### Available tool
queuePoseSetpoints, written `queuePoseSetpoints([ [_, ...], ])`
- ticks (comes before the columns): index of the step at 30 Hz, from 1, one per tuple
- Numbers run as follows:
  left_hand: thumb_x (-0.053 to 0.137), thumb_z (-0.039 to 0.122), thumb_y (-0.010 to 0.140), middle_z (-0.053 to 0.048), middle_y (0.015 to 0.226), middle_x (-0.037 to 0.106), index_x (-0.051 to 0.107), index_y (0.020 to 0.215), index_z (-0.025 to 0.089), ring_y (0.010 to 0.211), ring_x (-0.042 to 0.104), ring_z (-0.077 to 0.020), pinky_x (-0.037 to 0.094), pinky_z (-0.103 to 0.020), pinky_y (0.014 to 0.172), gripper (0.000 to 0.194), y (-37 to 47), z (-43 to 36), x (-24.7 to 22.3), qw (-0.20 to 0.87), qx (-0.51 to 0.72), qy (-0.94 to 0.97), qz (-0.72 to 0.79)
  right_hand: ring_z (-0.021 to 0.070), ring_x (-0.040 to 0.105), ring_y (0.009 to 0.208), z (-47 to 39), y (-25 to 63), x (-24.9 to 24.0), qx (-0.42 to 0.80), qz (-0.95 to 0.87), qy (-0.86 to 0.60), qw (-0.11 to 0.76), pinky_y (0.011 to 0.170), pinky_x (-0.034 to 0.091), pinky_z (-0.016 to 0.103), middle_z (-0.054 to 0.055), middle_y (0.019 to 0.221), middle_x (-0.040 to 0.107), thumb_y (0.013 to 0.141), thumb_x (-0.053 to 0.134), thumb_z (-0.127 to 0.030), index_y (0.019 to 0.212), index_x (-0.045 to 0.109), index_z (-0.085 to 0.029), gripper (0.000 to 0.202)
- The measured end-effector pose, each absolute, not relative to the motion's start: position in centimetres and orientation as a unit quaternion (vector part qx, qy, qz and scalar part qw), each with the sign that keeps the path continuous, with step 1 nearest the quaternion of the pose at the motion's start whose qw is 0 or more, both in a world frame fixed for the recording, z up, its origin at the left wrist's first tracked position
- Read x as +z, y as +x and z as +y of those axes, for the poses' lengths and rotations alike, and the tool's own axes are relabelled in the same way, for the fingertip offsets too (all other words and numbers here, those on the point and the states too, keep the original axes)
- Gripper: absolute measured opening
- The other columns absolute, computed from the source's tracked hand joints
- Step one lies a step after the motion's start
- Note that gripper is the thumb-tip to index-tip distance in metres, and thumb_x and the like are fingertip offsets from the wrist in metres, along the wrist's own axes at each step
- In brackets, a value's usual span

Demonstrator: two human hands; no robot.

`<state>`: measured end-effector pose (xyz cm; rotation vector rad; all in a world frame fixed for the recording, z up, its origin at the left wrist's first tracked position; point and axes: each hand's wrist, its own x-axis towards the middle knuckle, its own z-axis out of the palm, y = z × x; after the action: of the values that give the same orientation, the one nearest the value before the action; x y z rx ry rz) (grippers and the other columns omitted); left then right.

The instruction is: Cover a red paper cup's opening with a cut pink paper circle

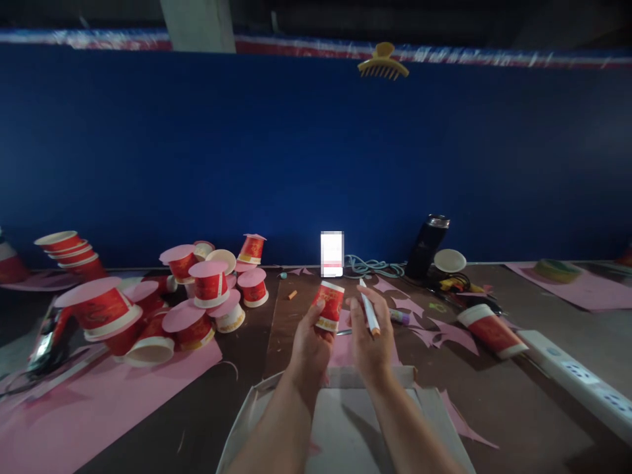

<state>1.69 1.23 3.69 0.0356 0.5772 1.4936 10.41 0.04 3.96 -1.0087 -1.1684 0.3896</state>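
My left hand is wrapped round a red paper cup with a white rim, held tilted above the table. In my right hand is a slim white marker with an orange end, gripped between thumb and fingers and slanting up. Its upper end stands close to the cup, apart from it. Beneath both hands lies a pink paper sheet, partly hidden by them. A small orange piece, like a cap, rests left of the cup.
Red cups topped with pink discs cluster on the left beside stacked cups. An open white box sits under my forearms. To the right are pink scraps, a fallen cup, a power strip and a black flask.
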Motion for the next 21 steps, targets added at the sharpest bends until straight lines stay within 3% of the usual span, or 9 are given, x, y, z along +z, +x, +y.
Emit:
queuePoseSetpoints([
  [5,0.059,0.01,0.078,-0.008,0.082,0.069,0.063,0.082,0.011,0.072,0.067,-0.0141,0.053,-0.023,0.068,0.005,2.0,1.4,3.3,0.683,0.683,0.044,0.255,0.0111,0.054,0.052,-0.2,10.2,4.5,0.231,-0.502,-0.428,0.715,0.047,0.046,0.025,0.002,0.079,0.063,0.089,0.048,-0.035,0.112,0.056,-0.02,0.028],
  [13,0.056,0.009,0.08,-0.009,0.08,0.07,0.064,0.085,0.01,0.069,0.067,-0.0156,0.054,-0.024,0.064,0.009,2.0,1.1,4.0,0.704,0.669,0.066,0.23,0.0184,0.066,0.067,2.3,11.1,2.5,0.316,-0.395,-0.403,0.763,0.062,0.055,0.034,0.009,0.091,0.069,0.085,0.051,-0.046,0.113,0.055,-0.02,0.038],
  [21,0.055,0.014,0.083,-0.013,0.092,0.071,0.065,0.096,0.009,0.079,0.068,-0.0188,0.055,-0.028,0.069,0.018,1.6,0.9,3.7,0.753,0.628,0.087,0.177,0.0186,0.068,0.073,4.1,11.3,0.9,0.531,-0.3,-0.388,0.69,0.062,0.052,0.029,0.004,0.088,0.07,0.075,0.062,-0.054,0.109,0.051,-0.021,0.049],
])
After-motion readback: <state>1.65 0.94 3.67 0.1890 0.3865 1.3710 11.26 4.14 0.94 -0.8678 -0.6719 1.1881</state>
